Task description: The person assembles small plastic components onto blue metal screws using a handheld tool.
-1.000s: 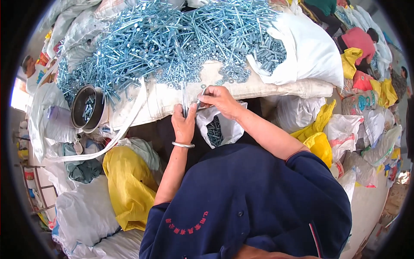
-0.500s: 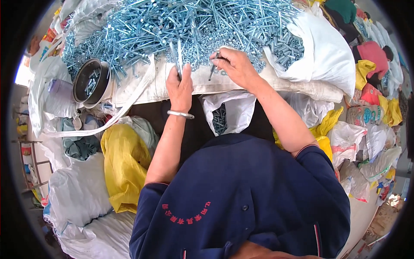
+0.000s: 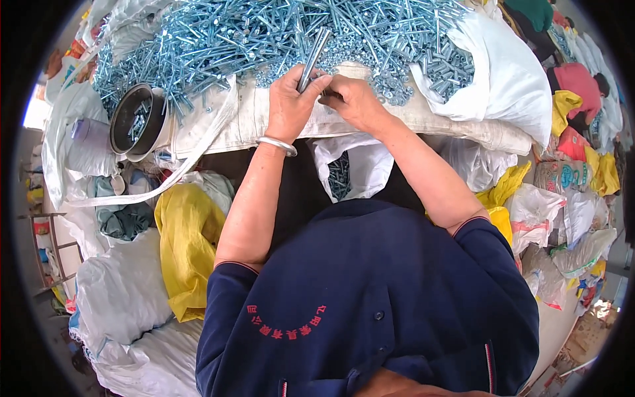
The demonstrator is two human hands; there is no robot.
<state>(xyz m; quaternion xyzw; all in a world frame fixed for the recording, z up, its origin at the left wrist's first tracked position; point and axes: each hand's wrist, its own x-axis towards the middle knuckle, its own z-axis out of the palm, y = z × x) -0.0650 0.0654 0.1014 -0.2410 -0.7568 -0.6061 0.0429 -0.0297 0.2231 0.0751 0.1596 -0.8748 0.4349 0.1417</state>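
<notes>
Gripping rods [image 3: 315, 56] in the left hand [image 3: 290, 109], closing thumb and fingers around their lower part. Pointing their long axis away from the body and leaning it slightly right, with the far ends showing over the bolts [image 3: 245, 40] and the near ends disappearing into the fist. Working above the bare strip near the middle of the surface's [image 3: 253, 112] front edge. Holding the right hand [image 3: 362, 104] just beside the left thumb, bending its fingertips inward. Presenting the rods to the left and far side of those fingertips, thus having the left hand nearest, being wrapped around them. Not being able to tell the right grip's state, or of any piece inside it; not being able to tell contact from a narrow gap between the hands.

Seeing a dark bowl [image 3: 156, 109] near the left front corner, containing small bolts [image 3: 139, 124]. Seeing a white bag [image 3: 509, 86] at the right front corner, opening leftward and showing sleeves [image 3: 450, 71] in its mouth; also seeing washers [image 3: 391, 92] just left of that mouth. Looking below the front edge, finding an open lower bag [image 3: 372, 162], containing dark screws [image 3: 340, 177]. Seeing a yellow sack [image 3: 188, 251] below the left front corner, not showing its contents.
</notes>
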